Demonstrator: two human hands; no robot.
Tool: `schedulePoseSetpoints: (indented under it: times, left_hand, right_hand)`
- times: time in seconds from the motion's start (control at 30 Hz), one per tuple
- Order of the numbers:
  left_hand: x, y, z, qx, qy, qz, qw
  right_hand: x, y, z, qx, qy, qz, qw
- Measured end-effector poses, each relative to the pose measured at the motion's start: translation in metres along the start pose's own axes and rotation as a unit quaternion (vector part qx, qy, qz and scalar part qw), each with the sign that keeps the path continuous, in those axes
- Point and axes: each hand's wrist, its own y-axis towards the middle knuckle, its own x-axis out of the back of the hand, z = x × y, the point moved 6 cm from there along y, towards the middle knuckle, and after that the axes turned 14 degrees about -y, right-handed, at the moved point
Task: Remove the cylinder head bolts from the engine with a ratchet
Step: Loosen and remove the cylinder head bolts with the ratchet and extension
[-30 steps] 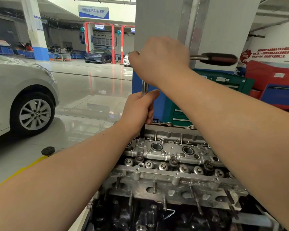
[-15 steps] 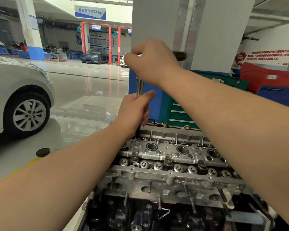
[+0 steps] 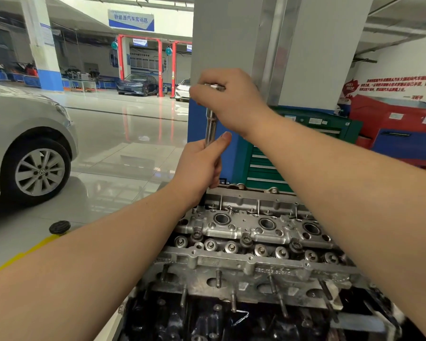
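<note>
While the ratchet (image 3: 210, 130) stands upright over the engine's (image 3: 251, 232) far-left corner, the left hand (image 3: 198, 168) grips its shaft low and the right hand (image 3: 228, 102) grasps its head. Bolt below the left hand, hidden.

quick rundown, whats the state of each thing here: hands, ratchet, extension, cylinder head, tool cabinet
left hand: gripping the extension shaft
right hand: wrapped over the ratchet head
ratchet: on top of the extension, mostly hidden
extension: upright, lower end at the head's far left corner
cylinder head: uncovered, valve gear exposed
green tool cabinet: drawers closed
</note>
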Motion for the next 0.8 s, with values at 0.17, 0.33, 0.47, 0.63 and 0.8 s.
schedulePoseSetpoints:
  times: [0.17, 0.33, 0.47, 0.63, 0.8]
  left_hand:
    - [0.003, 0.0, -0.004, -0.033, 0.023, -0.011, 0.999]
    - [0.009, -0.001, -0.008, -0.067, 0.057, -0.061, 0.994]
    - [0.006, 0.001, -0.003, -0.026, -0.007, -0.022, 0.999]
    - [0.002, 0.002, -0.003, -0.032, 0.001, 0.002, 0.999]
    - [0.011, 0.001, -0.009, -0.075, 0.071, -0.045, 0.994]
  right_hand:
    - [0.005, 0.003, 0.011, -0.036, -0.271, -0.093, 0.957]
    - [0.002, 0.006, 0.024, -0.022, -0.447, -0.114, 0.887]
    - [-0.001, 0.006, 0.014, 0.003, -0.3, -0.054, 0.952]
    - [-0.001, -0.003, 0.006, 0.019, -0.008, -0.033, 0.999]
    - [0.003, 0.008, 0.02, -0.025, -0.38, -0.081, 0.921]
